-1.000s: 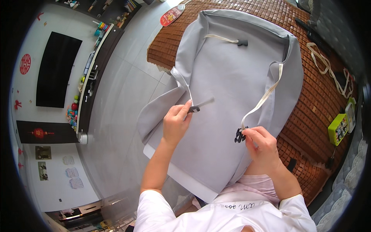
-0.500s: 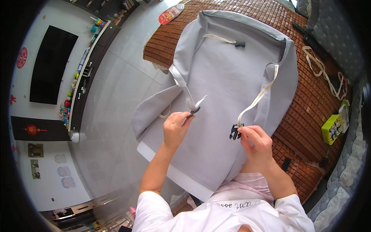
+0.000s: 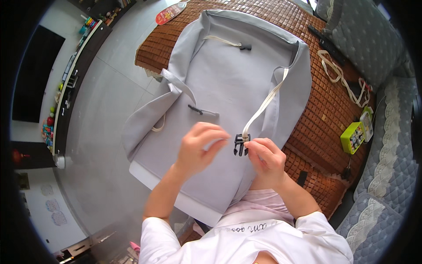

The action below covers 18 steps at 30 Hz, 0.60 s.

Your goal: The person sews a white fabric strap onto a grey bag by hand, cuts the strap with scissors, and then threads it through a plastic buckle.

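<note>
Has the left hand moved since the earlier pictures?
Yes: judged against the brown tiled mat, the left hand has moved right, toward the black pronged plastic buckle.

Grey fabric cover [image 3: 231, 83]: bare stretch through centre and far half, passable from above. Far edge: black buckle half [image 3: 245, 46] on cream cord [image 3: 220, 39], just inside raised hem. Right edge: cream strap [image 3: 267, 103] slants inward to black prong buckle [image 3: 240, 144], barring that side. Left edge: grey strap [image 3: 181, 84] juts inward. Near edge: left hand [image 3: 198, 147] and right hand [image 3: 267, 160] obstruct; buckle occupies narrow gap between. Near-left corner bare.
</note>
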Tool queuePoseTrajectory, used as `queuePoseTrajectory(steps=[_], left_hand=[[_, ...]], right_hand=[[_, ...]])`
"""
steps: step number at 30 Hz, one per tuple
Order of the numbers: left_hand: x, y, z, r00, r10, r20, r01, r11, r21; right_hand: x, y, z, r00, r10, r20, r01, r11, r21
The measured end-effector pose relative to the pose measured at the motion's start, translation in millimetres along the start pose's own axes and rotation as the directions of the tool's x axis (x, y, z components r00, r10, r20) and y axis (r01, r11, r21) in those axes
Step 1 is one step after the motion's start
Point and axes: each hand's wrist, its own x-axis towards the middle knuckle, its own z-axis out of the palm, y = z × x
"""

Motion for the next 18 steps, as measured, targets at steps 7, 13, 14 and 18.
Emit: queuePoseTrajectory(steps=[7,13,14,18], left_hand=[[15.2,8.8,20.1,0.898,-0.089,0.43,0.285,0.863,-0.416],[18.3,-13.3,32.5,0.724,-0.169,0.669,0.617,0.591,-0.519],[18.6,-17.1,34.1,0.68,-0.118,0.724,0.655,0.542,-0.526],[9.2,-21.6,41.4,0.661,-0.13,0.739,0.685,0.508,-0.523]], right_hand=[[-0.9,-5.1,-5.4,1.0,0.005,-0.021,-0.004,1.0,0.016],[3.4,-8.1,-4.9,0.999,-0.006,0.031,0.007,0.999,-0.035],[4.7,-9.1,-5.8,0.999,-0.006,0.05,0.009,0.999,-0.054],[2.5,-6.3,-6.9,0.998,0.01,0.061,-0.009,1.0,-0.012]])
